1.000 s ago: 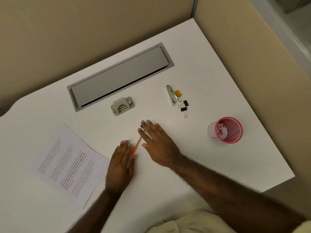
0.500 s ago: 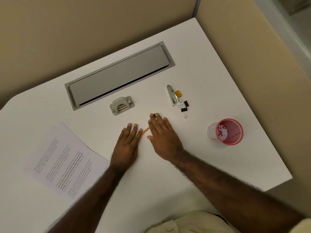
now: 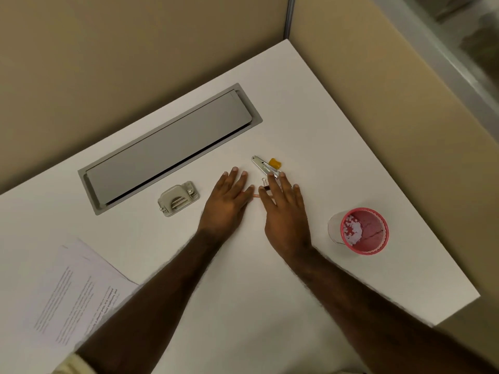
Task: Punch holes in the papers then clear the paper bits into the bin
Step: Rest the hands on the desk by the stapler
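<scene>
Hands flat on desk (image 3: 337,147), L hand (image 3: 228,201) & R hand (image 3: 283,209) flanking pen (image 3: 256,195).

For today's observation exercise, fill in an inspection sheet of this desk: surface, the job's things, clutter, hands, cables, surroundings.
Surface: white desk with a grey hatch set into it.
Job's things: hole punch near the hatch; printed papers at the near left; red mesh bin at the right, white paper bits inside.
Clutter: stapler, yellow item, binder clip, orange pen between the hands.
Hands: left hand and right hand flat, fingers open, holding nothing.
Cables: nothing seen.
Surroundings: beige partition walls.
</scene>
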